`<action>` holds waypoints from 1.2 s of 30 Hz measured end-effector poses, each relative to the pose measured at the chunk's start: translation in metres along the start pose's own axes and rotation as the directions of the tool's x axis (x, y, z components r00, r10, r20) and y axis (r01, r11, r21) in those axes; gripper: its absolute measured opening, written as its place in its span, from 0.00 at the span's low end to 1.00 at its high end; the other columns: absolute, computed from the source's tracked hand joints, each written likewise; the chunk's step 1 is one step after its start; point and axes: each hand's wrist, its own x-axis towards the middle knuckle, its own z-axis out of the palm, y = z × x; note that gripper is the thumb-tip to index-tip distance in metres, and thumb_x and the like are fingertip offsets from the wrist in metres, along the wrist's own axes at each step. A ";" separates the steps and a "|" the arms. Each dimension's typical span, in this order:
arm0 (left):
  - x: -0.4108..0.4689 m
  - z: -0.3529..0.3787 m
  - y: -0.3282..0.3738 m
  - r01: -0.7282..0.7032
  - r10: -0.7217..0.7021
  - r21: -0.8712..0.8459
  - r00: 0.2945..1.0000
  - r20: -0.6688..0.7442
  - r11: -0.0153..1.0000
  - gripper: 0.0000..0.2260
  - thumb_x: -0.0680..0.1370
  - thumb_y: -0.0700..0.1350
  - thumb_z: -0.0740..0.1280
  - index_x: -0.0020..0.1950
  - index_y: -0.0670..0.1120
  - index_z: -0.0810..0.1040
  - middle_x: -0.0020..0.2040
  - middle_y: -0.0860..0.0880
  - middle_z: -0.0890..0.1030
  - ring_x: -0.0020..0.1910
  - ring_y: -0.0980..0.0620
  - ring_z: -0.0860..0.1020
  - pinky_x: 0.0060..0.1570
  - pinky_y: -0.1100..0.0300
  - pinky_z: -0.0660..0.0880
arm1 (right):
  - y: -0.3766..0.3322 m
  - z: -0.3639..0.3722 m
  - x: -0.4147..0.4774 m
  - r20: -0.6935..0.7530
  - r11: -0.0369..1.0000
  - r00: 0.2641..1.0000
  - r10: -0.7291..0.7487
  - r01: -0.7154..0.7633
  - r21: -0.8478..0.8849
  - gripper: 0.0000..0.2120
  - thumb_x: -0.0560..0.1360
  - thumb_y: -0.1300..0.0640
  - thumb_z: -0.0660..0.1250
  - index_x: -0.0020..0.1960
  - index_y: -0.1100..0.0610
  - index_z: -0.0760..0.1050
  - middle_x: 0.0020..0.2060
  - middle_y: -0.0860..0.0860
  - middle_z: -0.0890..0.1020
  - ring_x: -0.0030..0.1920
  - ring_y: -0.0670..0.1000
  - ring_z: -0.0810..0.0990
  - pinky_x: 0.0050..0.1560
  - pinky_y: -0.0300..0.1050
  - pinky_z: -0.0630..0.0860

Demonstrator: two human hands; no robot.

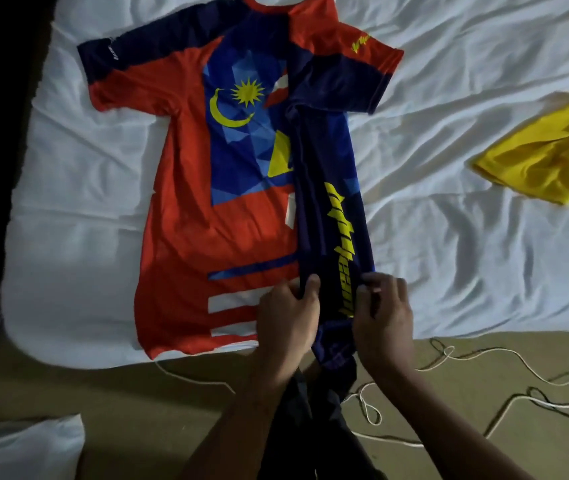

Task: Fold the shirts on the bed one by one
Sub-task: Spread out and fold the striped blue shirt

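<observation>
— What is shown on the bed [449, 237]?

— A red and blue jersey [186, 209] is seen laid flat on the white sheet, collar at the far side, hem at the near edge. The side toward the right of the picture is turned over onto the middle, so that a navy folded panel [331, 202] with yellow lettering is displayed down its length.

— And how are the hands placed?

— The panel is gripped near the hem from both sides. Its inner edge is pinched by the left hand [288, 317], fingers curled. Its outer edge is pinched by the right hand [385, 313], fingers likewise curled. The panel's lowest part is seen hanging over the bed's edge between the wrists.

— What else is pictured?

— A crumpled yellow shirt [546, 161] is seen on the sheet at the right, well apart from the jersey. A white cord [483, 358] is strewn over the floor [137, 393], and a white pillow [23, 448] is glimpsed at lower left.
</observation>
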 end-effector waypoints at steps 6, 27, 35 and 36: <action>-0.006 0.022 -0.019 -0.065 0.068 0.054 0.995 -0.069 0.996 0.15 0.81 0.55 0.69 0.54 0.44 0.80 0.51 0.44 0.85 0.54 0.40 0.81 0.54 0.47 0.76 | 0.008 0.007 0.008 0.106 0.952 0.974 0.201 -0.169 -0.255 0.23 0.81 0.36 0.59 0.59 0.56 0.75 0.54 0.52 0.77 0.59 0.56 0.73 0.56 0.55 0.73; -0.028 0.022 -0.073 -0.428 0.507 0.296 0.810 -0.294 0.854 0.08 0.81 0.47 0.71 0.58 0.47 0.77 0.39 0.49 0.80 0.35 0.45 0.80 0.30 0.52 0.74 | 0.039 -0.002 -0.023 0.131 0.961 0.991 -0.042 0.075 -0.266 0.20 0.77 0.48 0.70 0.63 0.53 0.66 0.52 0.52 0.81 0.49 0.61 0.83 0.40 0.49 0.72; 0.030 0.025 -0.038 -0.672 0.820 0.573 0.573 0.002 0.468 0.21 0.86 0.42 0.59 0.79 0.38 0.68 0.81 0.37 0.64 0.81 0.37 0.61 0.76 0.38 0.62 | 0.009 0.024 0.044 0.213 0.751 0.880 -0.425 0.474 -0.460 0.29 0.85 0.50 0.51 0.83 0.59 0.57 0.84 0.57 0.54 0.84 0.58 0.49 0.81 0.58 0.51; 0.037 0.026 -0.039 -0.654 0.807 0.624 0.587 0.061 0.428 0.23 0.88 0.46 0.56 0.81 0.39 0.64 0.83 0.39 0.61 0.83 0.38 0.57 0.77 0.37 0.60 | 0.011 0.029 0.055 0.270 0.714 0.865 -0.423 0.502 -0.488 0.30 0.85 0.47 0.49 0.84 0.59 0.54 0.84 0.56 0.51 0.84 0.57 0.45 0.82 0.59 0.48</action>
